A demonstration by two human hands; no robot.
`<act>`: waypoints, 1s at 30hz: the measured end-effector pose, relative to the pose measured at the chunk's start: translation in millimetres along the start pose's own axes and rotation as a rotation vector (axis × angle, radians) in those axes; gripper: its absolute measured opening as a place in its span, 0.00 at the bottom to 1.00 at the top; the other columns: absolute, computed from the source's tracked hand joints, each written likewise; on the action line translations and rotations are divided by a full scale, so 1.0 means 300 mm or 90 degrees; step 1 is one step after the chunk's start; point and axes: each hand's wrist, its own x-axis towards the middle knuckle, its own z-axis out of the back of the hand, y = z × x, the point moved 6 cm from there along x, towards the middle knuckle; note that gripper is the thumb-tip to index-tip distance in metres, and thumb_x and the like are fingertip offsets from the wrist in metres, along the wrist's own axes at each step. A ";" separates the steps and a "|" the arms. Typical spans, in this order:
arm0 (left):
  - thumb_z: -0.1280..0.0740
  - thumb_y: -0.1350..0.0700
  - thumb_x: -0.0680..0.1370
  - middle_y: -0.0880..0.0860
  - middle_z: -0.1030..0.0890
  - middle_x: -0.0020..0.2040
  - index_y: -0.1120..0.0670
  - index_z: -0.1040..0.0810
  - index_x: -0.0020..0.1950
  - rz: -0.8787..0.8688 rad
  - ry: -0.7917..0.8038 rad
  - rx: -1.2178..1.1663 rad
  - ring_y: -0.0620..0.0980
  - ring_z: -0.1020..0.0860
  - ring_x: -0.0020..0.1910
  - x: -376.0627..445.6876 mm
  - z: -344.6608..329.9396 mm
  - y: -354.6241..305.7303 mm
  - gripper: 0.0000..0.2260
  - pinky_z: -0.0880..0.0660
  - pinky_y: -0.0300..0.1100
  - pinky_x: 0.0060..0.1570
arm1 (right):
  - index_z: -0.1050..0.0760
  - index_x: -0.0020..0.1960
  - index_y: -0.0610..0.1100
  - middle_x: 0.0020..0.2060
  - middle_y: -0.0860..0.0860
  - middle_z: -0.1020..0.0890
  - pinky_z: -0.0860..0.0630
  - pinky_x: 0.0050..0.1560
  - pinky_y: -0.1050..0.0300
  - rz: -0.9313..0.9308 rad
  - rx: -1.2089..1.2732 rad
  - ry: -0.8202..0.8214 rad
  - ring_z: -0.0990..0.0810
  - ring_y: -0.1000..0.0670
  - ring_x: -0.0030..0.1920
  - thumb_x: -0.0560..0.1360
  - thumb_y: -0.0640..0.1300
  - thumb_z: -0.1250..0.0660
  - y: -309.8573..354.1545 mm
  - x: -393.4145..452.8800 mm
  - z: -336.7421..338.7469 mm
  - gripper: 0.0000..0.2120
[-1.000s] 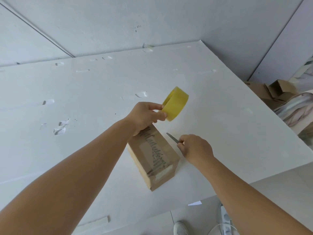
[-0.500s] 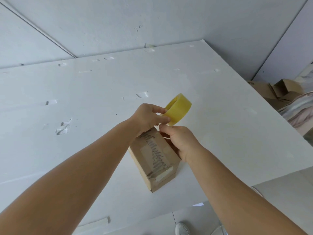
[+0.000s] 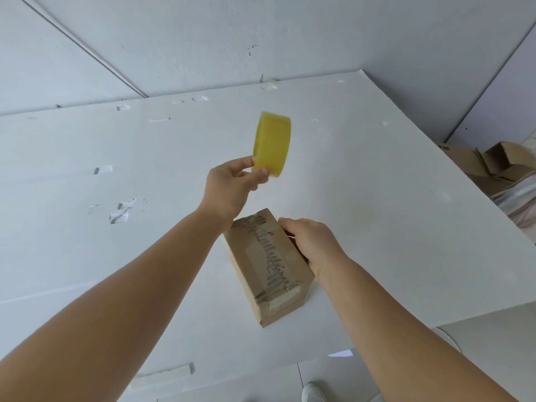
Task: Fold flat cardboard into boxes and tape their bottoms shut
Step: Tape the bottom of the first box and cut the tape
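While the right hand [image 3: 311, 245] is now curling its fingers around the far side of the cardboard box [image 3: 268, 264], which is lying taped-face-up near the front edge of the white table [image 3: 377, 198], the left hand [image 3: 232, 187] is lifting the yellow tape roll [image 3: 272, 143] up and away, pinching its lower rim between thumb and fingers. Half a second ago both hands were meeting at the roll just above the box, so the strip is probably cut and this bottom is looking sealed. Farther off, tape scraps [image 3: 120, 211] are sticking to the table, and loose cardboard [image 3: 487, 166] is piling beyond its right edge; nothing is standing in the way.
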 end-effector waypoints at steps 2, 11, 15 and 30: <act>0.26 0.55 0.73 0.44 0.18 0.32 0.45 0.18 0.49 -0.029 -0.040 -0.013 0.38 0.25 0.31 -0.039 0.055 -0.001 0.07 0.29 0.28 0.36 | 0.25 0.38 0.42 0.31 0.48 0.20 0.29 0.30 0.60 -0.004 -0.009 -0.006 0.24 0.49 0.29 0.70 0.46 0.30 0.001 0.001 0.002 0.08; 0.29 0.56 0.75 0.40 0.21 0.30 0.44 0.17 0.48 0.009 -0.149 -0.102 0.34 0.22 0.34 -0.156 0.054 0.110 0.07 0.27 0.28 0.33 | 0.23 0.41 0.44 0.32 0.47 0.23 0.29 0.31 0.59 -0.054 -0.034 0.028 0.24 0.48 0.30 0.70 0.54 0.31 -0.039 -0.013 -0.033 0.12; 0.29 0.56 0.75 0.40 0.22 0.29 0.44 0.17 0.47 -0.009 -0.137 -0.097 0.34 0.23 0.33 -0.148 0.071 0.095 0.07 0.28 0.28 0.32 | 0.24 0.59 0.44 0.46 0.42 0.23 0.30 0.41 0.52 -0.115 -0.060 0.047 0.25 0.43 0.45 0.70 0.46 0.29 -0.075 -0.010 -0.027 0.18; 0.29 0.58 0.75 0.42 0.23 0.29 0.52 0.17 0.54 -0.039 -0.101 -0.113 0.38 0.24 0.33 -0.098 0.065 0.090 0.08 0.26 0.30 0.38 | 0.51 0.77 0.56 0.74 0.54 0.37 0.40 0.73 0.48 0.134 -0.114 0.181 0.37 0.54 0.72 0.80 0.58 0.47 0.005 -0.071 -0.125 0.28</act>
